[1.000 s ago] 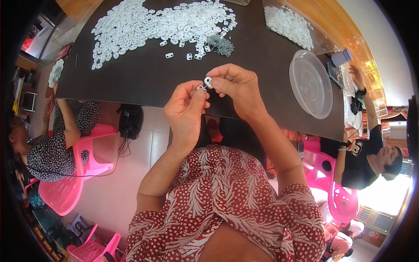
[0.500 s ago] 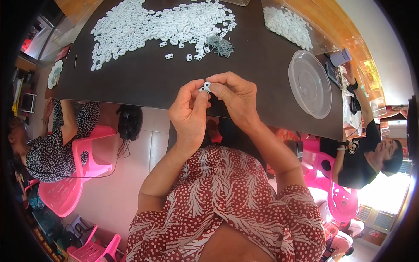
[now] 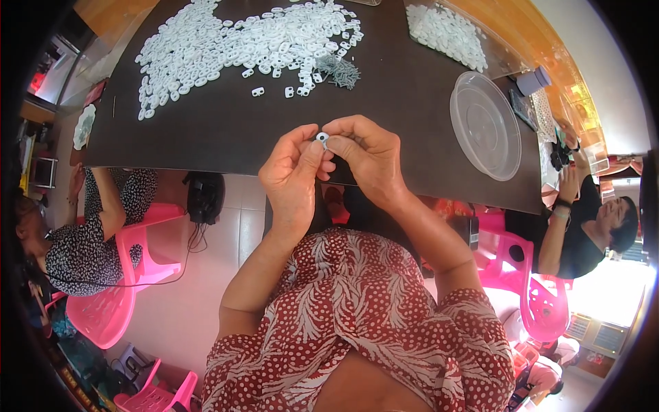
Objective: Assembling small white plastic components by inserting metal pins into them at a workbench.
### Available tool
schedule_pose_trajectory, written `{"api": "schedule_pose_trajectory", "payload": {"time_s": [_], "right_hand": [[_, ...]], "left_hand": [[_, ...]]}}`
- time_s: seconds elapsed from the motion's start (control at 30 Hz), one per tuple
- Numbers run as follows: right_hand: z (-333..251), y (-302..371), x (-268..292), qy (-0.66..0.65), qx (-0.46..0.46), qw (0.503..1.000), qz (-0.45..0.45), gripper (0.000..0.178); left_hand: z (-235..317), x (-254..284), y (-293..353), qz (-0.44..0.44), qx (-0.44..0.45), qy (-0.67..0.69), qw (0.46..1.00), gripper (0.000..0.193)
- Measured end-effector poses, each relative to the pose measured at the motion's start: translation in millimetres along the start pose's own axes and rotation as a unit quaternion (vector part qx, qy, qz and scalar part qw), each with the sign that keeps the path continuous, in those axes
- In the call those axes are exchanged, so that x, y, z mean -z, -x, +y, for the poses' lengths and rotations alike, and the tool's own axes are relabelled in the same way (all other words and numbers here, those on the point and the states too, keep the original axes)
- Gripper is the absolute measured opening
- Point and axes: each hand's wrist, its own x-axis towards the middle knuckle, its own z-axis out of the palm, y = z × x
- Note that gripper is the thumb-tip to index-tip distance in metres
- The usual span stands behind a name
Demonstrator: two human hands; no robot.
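The fingers of the left hand (image 3: 290,172) and right hand (image 3: 372,154) meet tip to tip, thumb and forefinger of each pinching at a small white part (image 3: 322,136), which sits between them just above the front edge of the worktop (image 3: 220,141). A second ago two white parts showed slightly apart there, with a thin dark bit between; now only one rounded white face with a dark hole stands out, so the pieces have probably been brought together, though the fingertips cover too much to tell whether they are joined. Beyond the hands lies a cluster of grey pins (image 3: 338,72), touching the edge of a broad heap of white parts (image 3: 182,58); a few loose ones lie nearer the hands. To the right, well apart from the fingers, a clear round lid (image 3: 485,130) rests flat, and behind it a clear box (image 3: 506,60) holds more whitish pieces (image 3: 446,36). A purple cup (image 3: 533,82) stands past the lid. People sit at either side, one in patterned clothes (image 3: 86,250), one in a black top (image 3: 580,237), both well away from the pinched part.
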Motion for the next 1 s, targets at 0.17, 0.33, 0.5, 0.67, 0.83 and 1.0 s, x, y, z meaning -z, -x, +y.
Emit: {"api": "schedule_pose_trajectory", "payload": {"time_s": [0.17,0.33,0.5,0.67,0.83,1.0], "right_hand": [[7,-3,10,0.134,0.115,0.984,-0.009,0.012],[10,0,7,0.191,0.213,0.958,-0.011,0.020],[5,0,4,0.311,0.312,0.897,0.024,0.027],[8,-1,10,0.306,0.311,0.899,0.030,0.028],[9,0,11,0.290,0.311,0.905,0.024,0.028],[12,2,13,0.269,0.305,0.914,0.011,0.029]], "left_hand": [[1,-2,-3,-0.010,0.022,0.026,0.999,0.022],[-3,-1,-4,0.013,0.002,0.036,0.999,0.019],[4,-10,-5,0.057,0.029,0.062,0.996,0.016],[7,-9,-4,0.030,0.047,0.085,0.995,0.015],[0,-1,-7,-0.007,0.019,0.042,0.999,0.014],[2,0,-6,-0.014,0.016,0.047,0.999,0.015]]}}
